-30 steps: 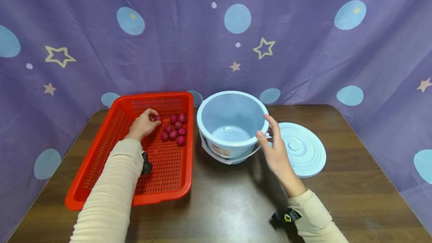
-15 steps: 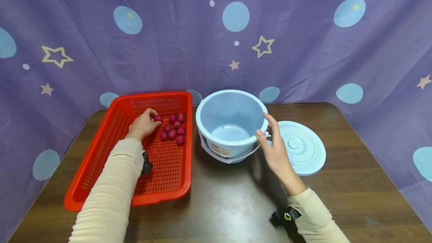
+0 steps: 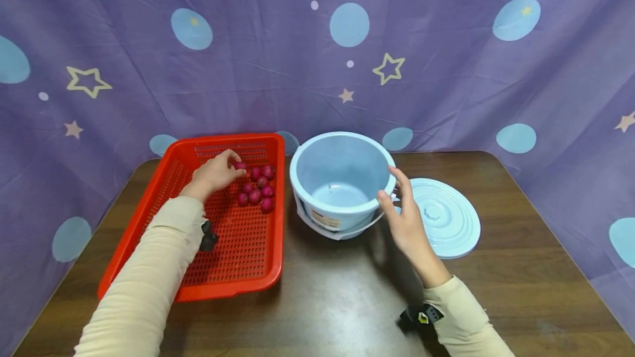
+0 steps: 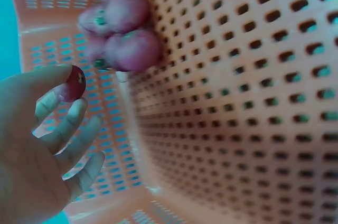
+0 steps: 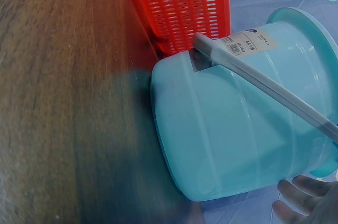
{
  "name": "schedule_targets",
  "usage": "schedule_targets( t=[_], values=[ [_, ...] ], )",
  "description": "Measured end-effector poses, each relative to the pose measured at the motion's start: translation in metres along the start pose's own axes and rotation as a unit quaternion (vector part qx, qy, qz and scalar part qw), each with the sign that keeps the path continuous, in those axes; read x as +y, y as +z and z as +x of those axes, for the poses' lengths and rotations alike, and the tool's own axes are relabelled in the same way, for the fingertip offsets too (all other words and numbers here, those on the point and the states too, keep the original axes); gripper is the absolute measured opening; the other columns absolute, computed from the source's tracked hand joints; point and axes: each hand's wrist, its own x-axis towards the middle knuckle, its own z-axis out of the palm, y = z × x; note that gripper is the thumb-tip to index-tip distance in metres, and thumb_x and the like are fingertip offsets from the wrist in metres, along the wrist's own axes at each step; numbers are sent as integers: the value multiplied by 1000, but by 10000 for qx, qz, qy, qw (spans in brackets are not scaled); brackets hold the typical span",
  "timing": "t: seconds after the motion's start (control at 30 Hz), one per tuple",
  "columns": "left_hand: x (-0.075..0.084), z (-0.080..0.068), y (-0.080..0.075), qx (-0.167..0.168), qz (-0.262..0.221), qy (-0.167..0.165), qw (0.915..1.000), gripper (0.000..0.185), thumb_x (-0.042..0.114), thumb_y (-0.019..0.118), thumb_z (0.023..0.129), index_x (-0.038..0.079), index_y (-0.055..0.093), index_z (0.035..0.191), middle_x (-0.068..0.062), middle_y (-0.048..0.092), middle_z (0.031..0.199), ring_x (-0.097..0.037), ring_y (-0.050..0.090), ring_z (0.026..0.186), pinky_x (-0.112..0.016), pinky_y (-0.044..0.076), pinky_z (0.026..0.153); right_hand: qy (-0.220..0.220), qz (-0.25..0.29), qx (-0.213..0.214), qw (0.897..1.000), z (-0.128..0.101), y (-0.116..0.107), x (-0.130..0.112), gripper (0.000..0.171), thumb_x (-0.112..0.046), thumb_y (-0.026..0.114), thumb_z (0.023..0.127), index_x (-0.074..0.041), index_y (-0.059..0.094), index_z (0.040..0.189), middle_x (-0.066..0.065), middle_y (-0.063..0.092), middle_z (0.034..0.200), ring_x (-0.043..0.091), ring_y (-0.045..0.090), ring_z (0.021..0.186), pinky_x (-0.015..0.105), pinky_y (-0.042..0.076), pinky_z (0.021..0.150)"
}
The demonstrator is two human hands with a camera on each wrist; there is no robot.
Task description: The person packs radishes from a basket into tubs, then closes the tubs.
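brown table (image 3: pixel 322 291): red basket (image 3: pixel 243 247) l., blue bucket (image 3: pixel 342 167) ctr., lid (image 3: pixel 448 219) flat at r. person's r. hand (image 3: pixel 409 225): fingers apart, at bucket rim. l. hand (image 3: pixel 215 173), in basket nr. bulb cluster (image 3: pixel 255 197): thumb + fingers clamped on 1 purple bulb (image 3: pixel 240 165), held inside basket.

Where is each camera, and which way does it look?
Head: sits there, facing forward and down at the red basket and blue bucket; left hand, right hand and sleeves show.
Left wrist: sits there, facing into the basket; left hand shows, pinching a round purple-red thing.
Right wrist: sits there, facing the bucket's side; right fingers show in a corner.
Head and right wrist share the bucket.
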Motion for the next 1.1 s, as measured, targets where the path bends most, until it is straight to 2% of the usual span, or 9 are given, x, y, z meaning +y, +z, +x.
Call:
schedule_targets(
  t=[0.17,0.37,0.57,0.73,0.9,1.1],
  values=[
    [8,-6,-16,123,-9,299,9995,38,39,59,98,12,53,124,-12,59,109,-31,58,93,-54,40,81,-5,-10,4,10000,1,1,2,54,-20,55,100,-20,36,151,22,53,126,25,50,117,42,38,94],
    [20,-15,-27,194,-77,475,9987,43,46,59,97,15,56,126,-9,61,112,-29,59,96,-57,38,86,23,-32,-11,10000,0,1,1,55,-21,54,101,-20,35,152,21,54,128,25,50,118,41,37,95],
    [38,-24,-30,570,-134,733,9956,37,41,63,96,17,59,123,-7,64,109,-26,60,95,-51,42,80,23,-69,-3,10000,-1,0,0,55,-21,55,100,-20,34,152,21,54,132,25,50,118,37,37,93],
    [54,-32,-31,812,-219,993,9915,35,39,69,92,16,60,118,-6,65,103,-24,60,93,-49,43,79,-41,-65,29,10000,0,0,0,55,-21,56,99,-19,36,150,21,55,129,26,50,116,41,37,92],
    [67,-37,-31,925,-241,1209,9881,33,36,70,92,18,60,117,-5,64,103,-23,59,95,-49,45,83,-60,-70,20,10000,-1,0,0,55,-21,56,100,-19,35,151,22,55,129,27,50,116,42,37,93],
    [82,-43,-31,891,-578,1496,9830,33,35,71,91,21,59,118,-3,64,106,-23,59,101,-49,43,85,-54,-90,26,9999,0,1,1,55,-21,55,100,-20,35,151,22,54,129,25,51,118,37,37,93]
  ],
)
